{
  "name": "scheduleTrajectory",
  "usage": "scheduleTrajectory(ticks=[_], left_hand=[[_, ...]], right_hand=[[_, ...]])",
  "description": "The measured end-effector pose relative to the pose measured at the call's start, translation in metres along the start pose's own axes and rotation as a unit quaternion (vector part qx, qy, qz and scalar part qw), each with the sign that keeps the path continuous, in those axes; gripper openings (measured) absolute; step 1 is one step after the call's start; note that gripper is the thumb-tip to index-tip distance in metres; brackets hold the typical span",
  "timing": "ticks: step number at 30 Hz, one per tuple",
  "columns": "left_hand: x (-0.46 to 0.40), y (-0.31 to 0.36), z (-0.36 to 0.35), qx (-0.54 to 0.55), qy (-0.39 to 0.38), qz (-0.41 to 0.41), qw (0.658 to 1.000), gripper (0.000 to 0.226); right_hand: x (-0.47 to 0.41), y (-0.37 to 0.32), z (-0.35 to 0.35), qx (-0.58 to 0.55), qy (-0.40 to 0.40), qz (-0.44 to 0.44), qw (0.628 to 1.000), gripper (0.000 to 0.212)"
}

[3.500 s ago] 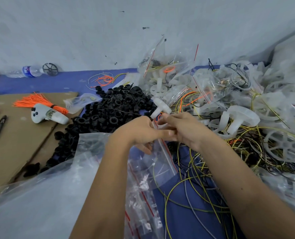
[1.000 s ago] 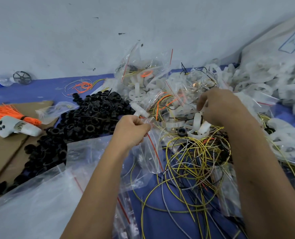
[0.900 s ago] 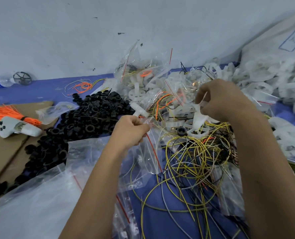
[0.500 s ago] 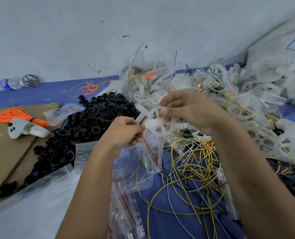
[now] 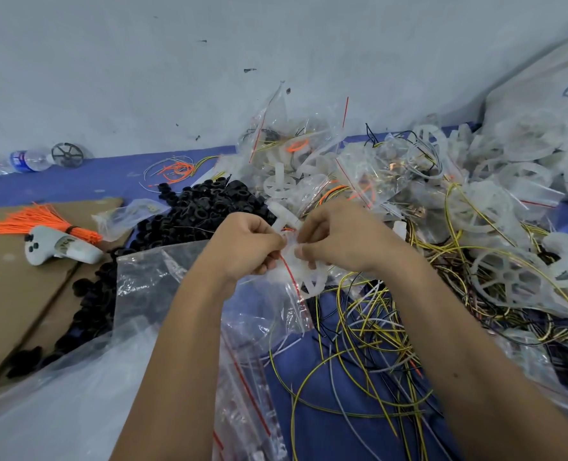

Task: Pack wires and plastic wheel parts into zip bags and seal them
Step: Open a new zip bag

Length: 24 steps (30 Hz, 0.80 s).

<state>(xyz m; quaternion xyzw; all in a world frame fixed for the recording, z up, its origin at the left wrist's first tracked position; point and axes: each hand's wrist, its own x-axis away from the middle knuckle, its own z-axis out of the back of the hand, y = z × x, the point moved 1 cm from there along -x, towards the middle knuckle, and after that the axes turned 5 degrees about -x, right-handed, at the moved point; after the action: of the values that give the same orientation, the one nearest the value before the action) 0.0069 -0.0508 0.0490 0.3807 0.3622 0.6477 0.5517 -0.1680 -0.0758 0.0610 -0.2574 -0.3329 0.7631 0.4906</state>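
My left hand (image 5: 247,247) pinches the mouth of a clear zip bag (image 5: 276,314) with a red seal line, which hangs down over the blue cloth. My right hand (image 5: 339,239) grips a white plastic wheel part (image 5: 312,277) right at the bag's mouth; the wheel's spokes show below my fingers, partly behind the plastic. Whether the wheel is inside the bag I cannot tell. Loose yellow, black and grey wires (image 5: 369,334) lie tangled just below and right of my hands.
A heap of black rubber rings (image 5: 196,211) lies left of my hands. Filled zip bags (image 5: 295,151) and white wheels (image 5: 508,277) pile up behind and right. Empty bags (image 5: 239,387) lie under my left arm. A white controller (image 5: 59,249), orange ties and cardboard sit far left.
My right hand went right to the pile, picked up a white wheel part and carried it back to the bag mouth. My left hand kept hold of the bag.
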Motion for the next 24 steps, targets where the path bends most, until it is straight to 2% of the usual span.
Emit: scheduleTrajectory(ticks=[2, 6, 10, 13, 20, 22, 24], left_hand=[[0.001, 0.003, -0.001, -0.014, -0.007, -0.014, 1.000, 0.020], [0.005, 0.008, -0.001, -0.017, 0.016, -0.048, 0.999, 0.021], [0.004, 0.012, 0.002, -0.031, 0.091, -0.085, 0.992, 0.016], [0.003, 0.012, 0.004, -0.120, 0.147, -0.106, 0.976, 0.011], [0.005, 0.014, 0.008, -0.127, 0.156, -0.106, 0.974, 0.013], [0.005, 0.015, 0.006, -0.138, 0.153, -0.109, 0.972, 0.014], [0.006, 0.016, 0.003, -0.139, 0.139, -0.110, 0.974, 0.012]], right_hand=[[0.000, -0.006, -0.007, 0.028, 0.016, -0.003, 0.999, 0.012], [-0.004, -0.005, -0.018, -0.058, 0.022, -0.061, 0.996, 0.008], [-0.007, 0.000, -0.035, -0.139, 0.082, -0.099, 0.982, 0.006], [-0.008, 0.001, -0.040, -0.162, 0.148, -0.113, 0.969, 0.008], [-0.012, 0.004, -0.048, -0.422, 0.167, -0.194, 0.870, 0.014], [-0.011, -0.001, -0.053, -0.496, 0.139, -0.207, 0.832, 0.013], [-0.009, -0.006, -0.058, -0.530, 0.085, -0.205, 0.819, 0.010]])
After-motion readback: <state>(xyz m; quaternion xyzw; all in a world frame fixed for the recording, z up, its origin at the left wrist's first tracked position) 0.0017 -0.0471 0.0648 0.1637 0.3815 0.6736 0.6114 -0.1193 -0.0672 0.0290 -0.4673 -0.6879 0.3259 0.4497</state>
